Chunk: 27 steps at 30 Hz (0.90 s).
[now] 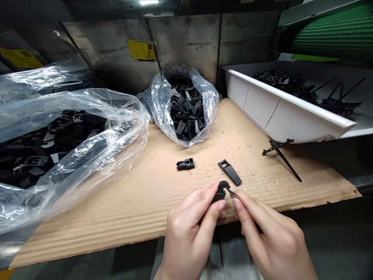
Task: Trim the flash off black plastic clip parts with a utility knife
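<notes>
Near the front edge of the cardboard, my left hand (194, 225) grips a black plastic part (220, 192) with a curved notch. My right hand (266, 229) pinches a small pointed blade (232, 193), its tip at the notch; most of its handle is hidden in the fingers. Just beyond the hands lies a flat, tapered black plastic piece (231, 174) with a square hole at one end. To its left rests a small blocky black plastic part (185, 164).
A clear bag (116, 155) of black parts lies at left, and another clear bag (210, 103) stands at the back. At right is a white tray (262, 105) of black pieces, with a thin black sprue (284, 155) before it. Cardboard (116, 217) covers the bench.
</notes>
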Motion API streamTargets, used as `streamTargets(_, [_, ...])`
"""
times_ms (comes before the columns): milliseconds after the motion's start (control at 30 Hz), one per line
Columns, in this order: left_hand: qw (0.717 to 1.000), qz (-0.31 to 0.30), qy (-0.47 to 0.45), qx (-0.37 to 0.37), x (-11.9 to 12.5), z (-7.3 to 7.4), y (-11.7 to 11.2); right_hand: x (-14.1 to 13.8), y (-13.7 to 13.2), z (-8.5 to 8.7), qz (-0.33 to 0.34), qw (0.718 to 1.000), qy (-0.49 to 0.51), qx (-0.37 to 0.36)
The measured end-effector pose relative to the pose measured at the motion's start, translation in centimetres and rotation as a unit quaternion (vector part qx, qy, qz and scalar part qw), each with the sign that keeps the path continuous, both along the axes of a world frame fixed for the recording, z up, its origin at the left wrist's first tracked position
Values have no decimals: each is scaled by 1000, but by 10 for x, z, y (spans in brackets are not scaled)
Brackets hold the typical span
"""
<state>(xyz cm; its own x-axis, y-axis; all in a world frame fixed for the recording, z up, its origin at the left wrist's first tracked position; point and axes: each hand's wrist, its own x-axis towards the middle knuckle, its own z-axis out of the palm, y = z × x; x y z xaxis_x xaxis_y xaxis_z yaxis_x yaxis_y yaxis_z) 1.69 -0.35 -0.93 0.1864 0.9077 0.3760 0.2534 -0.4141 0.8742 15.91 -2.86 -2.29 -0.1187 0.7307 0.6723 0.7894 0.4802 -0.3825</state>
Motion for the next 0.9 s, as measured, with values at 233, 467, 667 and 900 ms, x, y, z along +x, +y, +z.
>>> streamTargets(233, [997,32,42,58,-2,-4,-5,1,2,4,9,999,23,-42])
streamTargets(467, [999,10,11,51,-2,-4,-4,1,6,17,53,982,115,-142])
streamTargets(667, [1000,8,-5,20,-2,-3,-3,3,1,14,66,959,189,-203])
streamTargets(900, [998,22,35,42,-2,0,-1,8,-1,9,22,964,204,-168])
